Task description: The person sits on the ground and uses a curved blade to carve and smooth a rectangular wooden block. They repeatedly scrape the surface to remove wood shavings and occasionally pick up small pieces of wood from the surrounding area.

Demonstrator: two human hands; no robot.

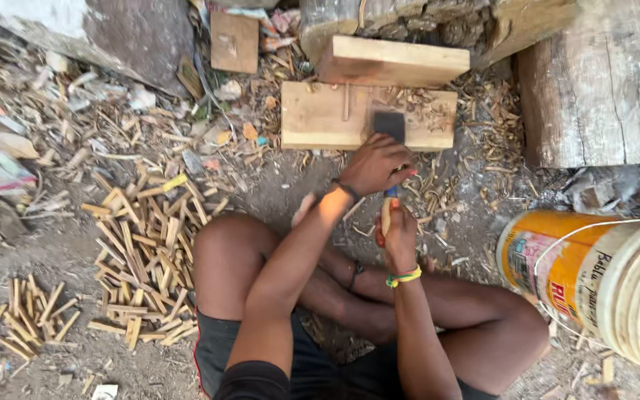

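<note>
My right hand is clenched round the chopper's handle, my left hand gripping above it, steadying the dark blade on the block. Best to keep the blade upright and fingers behind its edge; cut sticks lie well left of the block.

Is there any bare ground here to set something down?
Bare dirt lies between the two piles of split sticks, and a strip between the knee and the wooden block. Around the hands and the bucket, shavings crowd everything.
</note>
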